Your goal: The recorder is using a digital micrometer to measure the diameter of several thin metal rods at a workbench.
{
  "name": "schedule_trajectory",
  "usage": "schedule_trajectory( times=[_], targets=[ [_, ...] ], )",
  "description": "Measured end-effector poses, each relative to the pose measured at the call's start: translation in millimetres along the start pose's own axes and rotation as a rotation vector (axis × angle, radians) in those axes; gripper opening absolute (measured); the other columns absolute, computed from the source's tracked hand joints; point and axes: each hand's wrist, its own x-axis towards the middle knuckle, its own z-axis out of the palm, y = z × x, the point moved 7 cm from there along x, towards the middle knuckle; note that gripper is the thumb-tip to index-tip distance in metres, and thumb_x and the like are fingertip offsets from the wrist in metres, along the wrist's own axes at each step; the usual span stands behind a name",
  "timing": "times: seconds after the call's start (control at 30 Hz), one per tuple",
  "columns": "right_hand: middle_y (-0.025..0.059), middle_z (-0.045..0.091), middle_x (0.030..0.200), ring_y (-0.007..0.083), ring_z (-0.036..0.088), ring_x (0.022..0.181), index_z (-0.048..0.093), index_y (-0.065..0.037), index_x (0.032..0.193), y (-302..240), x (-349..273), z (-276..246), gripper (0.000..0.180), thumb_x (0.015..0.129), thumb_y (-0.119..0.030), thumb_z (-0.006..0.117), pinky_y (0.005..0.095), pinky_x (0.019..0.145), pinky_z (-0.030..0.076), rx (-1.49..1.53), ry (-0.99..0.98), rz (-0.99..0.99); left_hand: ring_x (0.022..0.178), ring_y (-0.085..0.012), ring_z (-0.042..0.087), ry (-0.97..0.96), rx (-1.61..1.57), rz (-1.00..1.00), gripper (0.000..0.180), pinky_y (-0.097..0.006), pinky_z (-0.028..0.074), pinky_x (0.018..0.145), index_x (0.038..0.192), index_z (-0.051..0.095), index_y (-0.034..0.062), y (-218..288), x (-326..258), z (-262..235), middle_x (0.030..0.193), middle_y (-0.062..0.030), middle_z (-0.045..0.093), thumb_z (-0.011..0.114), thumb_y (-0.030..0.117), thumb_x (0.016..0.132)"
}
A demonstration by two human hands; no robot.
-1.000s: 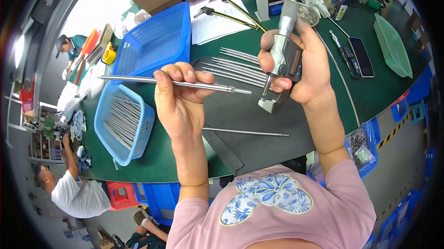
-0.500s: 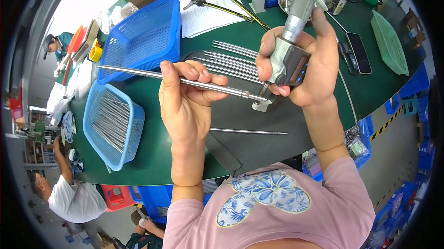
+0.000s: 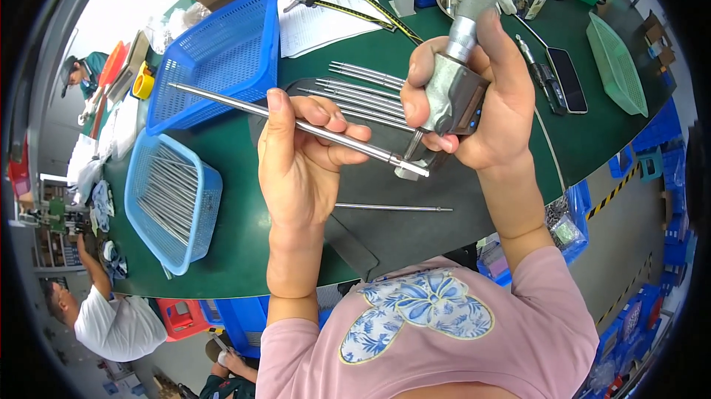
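My left hand [image 3: 304,154] pinches a long thin steel rod [image 3: 244,106] between thumb and fingers. The rod slants down to the right, and its stepped right end lies at the measuring gap of a digital micrometer [image 3: 450,91]. My right hand [image 3: 503,102] is wrapped round the micrometer's body, with its thimble pointing up and its frame partly hidden by fingers. Whether the jaws touch the rod I cannot tell. Behind my hands, several similar rods [image 3: 363,95] lie side by side on a dark mat [image 3: 400,240]. A single rod [image 3: 392,208] rests nearer me.
At left stand a light-blue basket [image 3: 211,214] full of rods and a blue basket [image 3: 215,58]. Two calipers [image 3: 355,10] lie on papers [image 3: 292,37] at the back. Rightward are a phone [image 3: 566,80] and a green basket [image 3: 618,65]. Other people are at left.
The rod has tilted more steeply, its left end rising and its right end dropping at the micrometer. The micrometer has turned slightly in my right hand. The whole view has shifted a little.
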Motion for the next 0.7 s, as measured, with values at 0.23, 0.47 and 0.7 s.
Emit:
schedule_trajectory(
  times=[0.23,0.47,0.7],
  targets=[
    [0.0183,0.055,0.057,0.0148,0.044,0.033,0.054,0.005,0.077,3.7,-0.4,1.3,0.067,0.082,-0.052,0.021,0.0198,0.029,0.036,0.039,0.027,0.061,0.064,-0.0269,0.06,0.013,-0.01,-0.003,0.042,-0.031,0.054,0.05,0.073,0.045,-0.0022,-0.4,-0.7,-1.7,0.071,-0.013,0.049,0.029,0.033,0.089],
    [0.0179,0.056,0.057,0.0156,0.044,0.033,0.055,0.006,0.076,5.0,0.4,-2.7,0.075,0.077,-0.06,0.02,0.0212,0.03,0.036,-0.024,0.085,0.075,0.064,-0.0268,0.06,0.018,0.022,-0.006,0.042,-0.03,0.054,0.05,0.073,0.045,-0.0022,-0.7,0.6,-2.0,0.071,-0.0129,0.049,0.029,0.033,0.089],
    [0.0202,0.056,0.06,0.0166,0.047,0.036,0.054,0.008,0.08,5.1,-0.7,-1.0,0.071,0.079,-0.056,0.021,0.0212,0.03,0.037,0.015,0.056,0.065,0.063,-0.0261,0.059,0.029,0.04,-0.002,0.041,-0.029,0.054,0.049,0.072,0.044,-0.002,-0.2,0.4,-1.7,0.07,-0.0129,0.049,0.028,0.032,0.089]
  ],
)
